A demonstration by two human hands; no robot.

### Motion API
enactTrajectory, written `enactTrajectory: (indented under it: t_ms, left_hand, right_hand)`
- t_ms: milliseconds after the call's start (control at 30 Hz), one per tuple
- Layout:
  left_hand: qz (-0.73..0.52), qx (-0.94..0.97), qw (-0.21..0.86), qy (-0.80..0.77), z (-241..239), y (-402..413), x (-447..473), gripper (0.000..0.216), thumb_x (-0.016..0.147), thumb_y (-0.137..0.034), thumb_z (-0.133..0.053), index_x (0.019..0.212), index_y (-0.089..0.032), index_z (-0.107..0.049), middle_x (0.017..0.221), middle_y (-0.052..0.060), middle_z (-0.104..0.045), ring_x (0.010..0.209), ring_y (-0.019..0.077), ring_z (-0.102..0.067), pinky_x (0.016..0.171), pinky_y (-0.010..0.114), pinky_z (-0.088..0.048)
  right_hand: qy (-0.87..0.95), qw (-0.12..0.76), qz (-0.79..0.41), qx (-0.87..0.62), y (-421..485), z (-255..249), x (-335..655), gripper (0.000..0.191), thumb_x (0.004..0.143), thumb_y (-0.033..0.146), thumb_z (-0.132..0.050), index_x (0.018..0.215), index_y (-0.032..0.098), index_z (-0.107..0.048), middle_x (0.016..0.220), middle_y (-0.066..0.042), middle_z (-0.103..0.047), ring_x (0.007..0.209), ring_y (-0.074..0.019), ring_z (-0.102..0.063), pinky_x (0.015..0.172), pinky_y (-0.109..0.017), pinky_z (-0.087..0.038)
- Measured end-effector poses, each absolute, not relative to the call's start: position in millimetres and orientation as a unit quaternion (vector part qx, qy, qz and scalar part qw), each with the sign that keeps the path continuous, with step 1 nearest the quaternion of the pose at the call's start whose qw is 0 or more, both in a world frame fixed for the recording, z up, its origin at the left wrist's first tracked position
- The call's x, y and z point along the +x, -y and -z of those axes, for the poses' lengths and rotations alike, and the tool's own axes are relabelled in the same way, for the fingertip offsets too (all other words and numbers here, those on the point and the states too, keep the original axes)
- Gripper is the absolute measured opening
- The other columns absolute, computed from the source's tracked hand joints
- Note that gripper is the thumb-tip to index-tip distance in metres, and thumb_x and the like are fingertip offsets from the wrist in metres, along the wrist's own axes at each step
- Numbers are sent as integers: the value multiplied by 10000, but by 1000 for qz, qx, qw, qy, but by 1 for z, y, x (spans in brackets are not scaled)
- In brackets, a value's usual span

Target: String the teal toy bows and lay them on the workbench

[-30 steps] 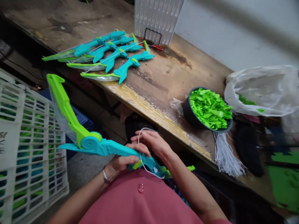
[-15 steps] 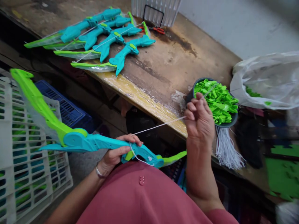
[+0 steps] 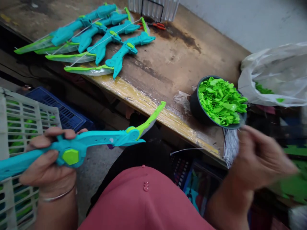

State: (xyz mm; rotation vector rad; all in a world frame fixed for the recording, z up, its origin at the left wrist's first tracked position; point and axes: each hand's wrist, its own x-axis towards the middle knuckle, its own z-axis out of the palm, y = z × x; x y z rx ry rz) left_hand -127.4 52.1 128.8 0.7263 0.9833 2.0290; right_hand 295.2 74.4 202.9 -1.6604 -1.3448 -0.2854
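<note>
My left hand [image 3: 51, 156] is wrapped round the middle of a turquoise toy bow [image 3: 102, 138] with a green hexagonal piece and a lime-green limb tip. The bow's left end runs out of view. My right hand [image 3: 256, 156], smeared by motion, is closed at the right, with a thin white string [image 3: 187, 149] trailing leftward from it, its free end hanging in the air. Behind that hand, a bundle of white strings [image 3: 230, 140] hangs over the table edge, below a dark bowl [image 3: 200, 113] heaped with small green plastic parts [image 3: 220, 99].
Several strung toy bows [image 3: 105, 44] lie at the back left of the worn wooden table [image 3: 168, 64]. Orange-handled scissors [image 3: 158, 25] lie beyond them. A white plastic bag [image 3: 283, 70] stands right of the bowl. White [image 3: 28, 111] and blue crates [image 3: 57, 105] stand at the left.
My left hand has carried the bow leftward and turned it. The string has come off the bow and moved right with my right hand, which has lowered from in front of the bowl.
</note>
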Motion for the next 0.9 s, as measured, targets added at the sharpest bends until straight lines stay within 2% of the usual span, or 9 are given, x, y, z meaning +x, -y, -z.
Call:
enactTrajectory:
  t_ms: [100, 167, 233, 333, 567, 733, 900]
  left_hand:
    - [-760, 362, 356, -406, -130, -56, -112, 235, 584, -57, -636, 735, -215, -722, 973, 5, -765, 807, 201, -706, 825, 461, -675]
    - [-744, 395, 349, -411, -133, -56, -108, 251, 579, -50, -640, 729, -227, -735, 961, 4, -762, 803, 213, -706, 852, 490, -671]
    - [-734, 414, 348, -411, -136, -55, -108, 283, 577, -42, -638, 737, -246, -753, 950, -1, -758, 801, 213, -702, 868, 488, -672]
    - [-728, 425, 349, -410, -137, -53, -112, 287, 591, -53, -646, 746, -261, -768, 941, 5, -755, 797, 214, -693, 867, 495, -677]
    - [-729, 410, 349, -423, -134, -53, -116, 249, 575, -72, -673, 718, -258, -755, 903, 26, -742, 760, 233, -672, 839, 585, -670]
    - [-733, 364, 351, -455, -143, -56, -109, 176, 547, -118, -690, 636, -265, -726, 835, -2, -732, 725, 209, -654, 830, 505, -681]
    - [-729, 368, 360, -451, -144, -55, -107, 192, 557, -109, -680, 652, -268, -732, 861, -12, -732, 747, 209, -656, 842, 485, -681]
  right_hand:
    - [638, 436, 1, -635, -92, -172, 270, 139, 928, 332, -718, 969, 240, -814, 824, -33, -762, 715, -199, -691, 697, -350, -535]
    - [650, 426, -98, -622, -108, -150, 255, 167, 953, 326, -676, 985, 226, -807, 859, -33, -774, 755, -191, -709, 720, -326, -551]
    - [644, 430, -140, -617, -124, -131, 244, 180, 951, 328, -663, 983, 223, -806, 892, -41, -786, 795, -198, -724, 756, -323, -561]
    - [640, 431, -150, -618, -147, -113, 234, 199, 937, 332, -641, 963, 226, -807, 903, -43, -795, 788, -204, -727, 769, -325, -564]
    - [643, 405, -138, -635, -169, -99, 224, 242, 921, 344, -586, 899, 214, -790, 779, -29, -762, 702, -186, -683, 713, -300, -518]
    - [631, 397, -167, -645, -172, -96, 220, 246, 918, 345, -583, 909, 205, -785, 800, -34, -764, 693, -178, -670, 709, -290, -505]
    - [633, 378, -167, -655, -177, -92, 217, 238, 912, 334, -586, 915, 205, -785, 788, -32, -759, 683, -177, -660, 697, -285, -489]
